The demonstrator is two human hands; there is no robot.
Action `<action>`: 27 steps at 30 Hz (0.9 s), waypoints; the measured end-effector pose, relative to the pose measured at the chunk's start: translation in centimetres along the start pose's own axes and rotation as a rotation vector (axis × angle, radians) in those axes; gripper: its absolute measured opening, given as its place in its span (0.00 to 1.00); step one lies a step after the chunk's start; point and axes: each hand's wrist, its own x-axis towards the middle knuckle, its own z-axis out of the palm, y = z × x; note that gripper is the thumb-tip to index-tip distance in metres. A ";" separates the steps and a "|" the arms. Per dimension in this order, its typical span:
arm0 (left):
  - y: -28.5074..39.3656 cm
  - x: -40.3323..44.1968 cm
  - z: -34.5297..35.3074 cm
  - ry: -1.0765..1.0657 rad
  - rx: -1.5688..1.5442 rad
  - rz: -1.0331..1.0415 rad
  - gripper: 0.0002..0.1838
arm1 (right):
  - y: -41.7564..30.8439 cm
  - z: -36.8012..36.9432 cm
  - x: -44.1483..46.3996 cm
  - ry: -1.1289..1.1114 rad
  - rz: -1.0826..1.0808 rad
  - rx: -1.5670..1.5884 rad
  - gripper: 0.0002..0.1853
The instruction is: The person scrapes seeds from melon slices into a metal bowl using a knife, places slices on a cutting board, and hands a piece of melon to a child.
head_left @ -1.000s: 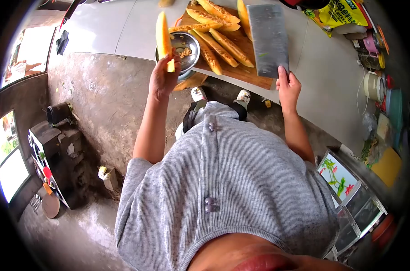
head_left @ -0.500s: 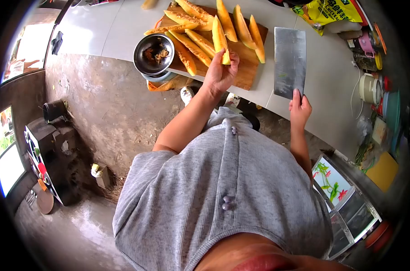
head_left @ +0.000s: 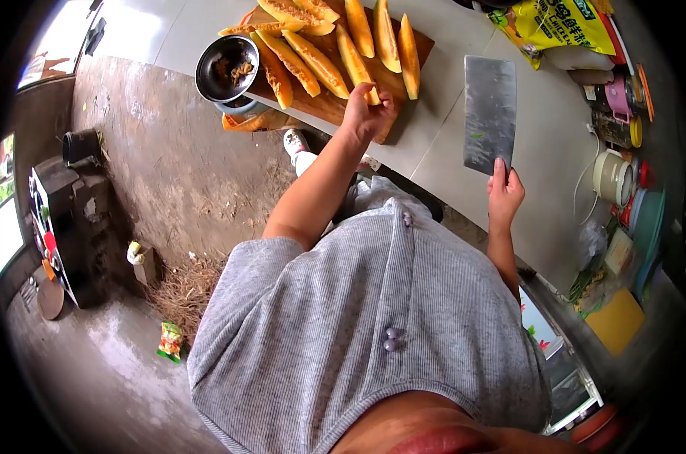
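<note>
My left hand (head_left: 368,113) is closed, its thumb and fingers pinching the near end of an orange melon slice (head_left: 352,60). That slice lies over or just above the wooden cutting board (head_left: 392,113); I cannot tell whether it touches. More melon slices (head_left: 316,63) with yellow rind are spread on the board to both sides. My right hand (head_left: 504,193) grips a cleaver (head_left: 490,113) by its handle, which the fingers mostly hide. Its broad rectangular blade is held over the table, right of the board, with a small green bit stuck on it.
A steel bowl (head_left: 227,68) with melon seeds and pulp stands at the board's left edge. Along the right of the pale tiled table (head_left: 434,144) are a yellow food bag (head_left: 558,30), a cream pot (head_left: 614,178) and a yellow board (head_left: 615,321). A white shoe (head_left: 295,142) shows below.
The view has shifted, moving the board and bowl left in the picture. My right hand and the cleaver are farther from the board. The left hand keeps its pinch, its slice sitting slightly nearer me.
</note>
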 end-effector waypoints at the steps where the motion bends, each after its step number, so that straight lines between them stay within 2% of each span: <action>1: -0.2 0.3 -0.4 0.017 -0.020 -0.045 0.07 | 0.1 -0.1 0.3 -0.005 -0.002 -0.001 0.17; 4: -0.8 0.6 -1.4 0.064 -0.016 -0.122 0.08 | 0.6 -0.1 0.8 -0.020 -0.011 -0.017 0.18; 5: -1.2 0.4 -1.8 0.074 0.045 -0.063 0.09 | 0.7 -0.1 0.9 -0.021 -0.021 -0.034 0.18; 9: -1.7 -1.6 -2.0 0.041 0.115 -0.100 0.11 | 1.4 0.2 1.2 -0.027 -0.016 -0.020 0.19; 12: -1.6 -3.5 -2.1 -0.024 0.262 -0.160 0.11 | 2.0 0.1 1.3 -0.050 -0.041 -0.033 0.18; 14: -1.2 -3.8 -3.4 -0.166 0.284 -0.257 0.09 | 2.1 0.0 1.3 -0.066 -0.045 -0.039 0.17; 16: -1.3 -5.3 -2.7 -0.128 0.391 -0.216 0.08 | 1.8 0.1 1.3 -0.067 -0.045 -0.039 0.17; 18: -1.0 -6.1 -2.5 0.002 0.515 -0.096 0.08 | 1.6 0.2 1.3 -0.065 -0.045 -0.038 0.17; 20: -0.1 -5.5 -2.9 -0.063 0.644 -0.063 0.12 | 1.5 0.3 1.4 -0.083 -0.009 -0.001 0.17; 22: -0.1 -5.6 -0.9 0.036 1.615 0.695 0.17 | 1.6 0.5 1.6 -0.082 -0.014 -0.009 0.17; 23: 0.2 -5.7 0.6 0.183 1.968 0.788 0.24 | 1.6 0.5 1.7 -0.085 -0.020 -0.017 0.18; 24: 0.3 -5.5 2.0 0.181 1.968 0.787 0.24 | 1.7 0.6 1.7 -0.083 -0.020 -0.018 0.18; 25: 0.3 -5.1 3.3 0.245 2.273 0.777 0.26 | 1.9 0.9 1.8 -0.088 -0.023 -0.018 0.18; 26: 0.3 -4.5 4.1 0.314 2.578 0.750 0.29 | 2.0 1.0 1.8 -0.093 -0.025 -0.019 0.18; 27: 0.4 -3.8 4.7 0.250 2.679 0.641 0.29 | 2.0 1.0 1.7 -0.096 -0.028 -0.018 0.18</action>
